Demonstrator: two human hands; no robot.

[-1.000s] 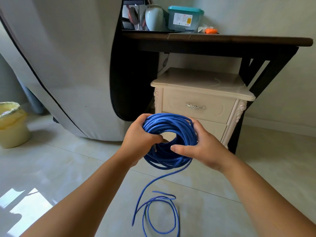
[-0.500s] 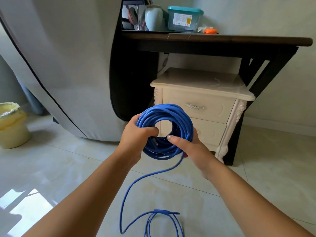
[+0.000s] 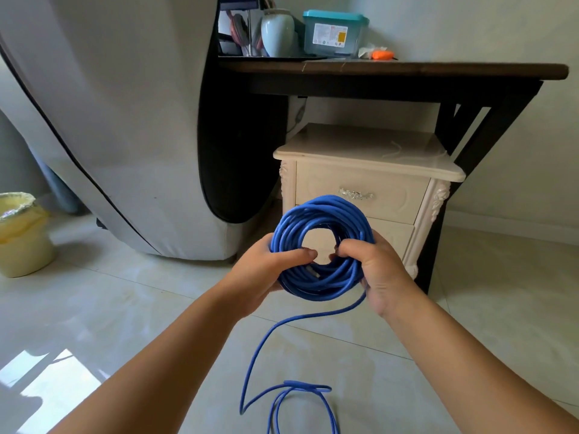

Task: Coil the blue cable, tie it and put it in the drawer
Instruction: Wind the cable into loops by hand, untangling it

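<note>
- Coil of blue cable (image 3: 324, 211) is held in mid-air between both hands, in front of the cream nightstand (image 3: 360, 151). The ring faces the camera and the axis of its hole points away toward the drawer fronts. The ring is nearly round, so no long axis stands out.
- The loose tail (image 3: 260, 346) leaves the ring at about 5 o'clock, just under the right hand. It runs down toward 7 o'clock and ends in flat loops on the tiled floor (image 3: 438, 308).
- The left hand (image 3: 263, 272) grips the ring at about 8 o'clock. Its thumb lies across the front of the strands with the tip pointing to 3 o'clock at the hole's edge. The other fingers are hidden behind the coil.
- The right hand (image 3: 380, 270) grips the ring at about 4 o'clock, fingers curled over the strands into the hole, close to the left thumb tip.
- Half a second earlier the right hand sat lower, with its index finger straight along the ring's lower edge; now it clamps the right side. The tail's exit has shifted from 6 to 5 o'clock. The left grip is unchanged.
- The upper drawer (image 3: 394, 195) sits flush behind the coil, toward 1 o'clock.
</note>
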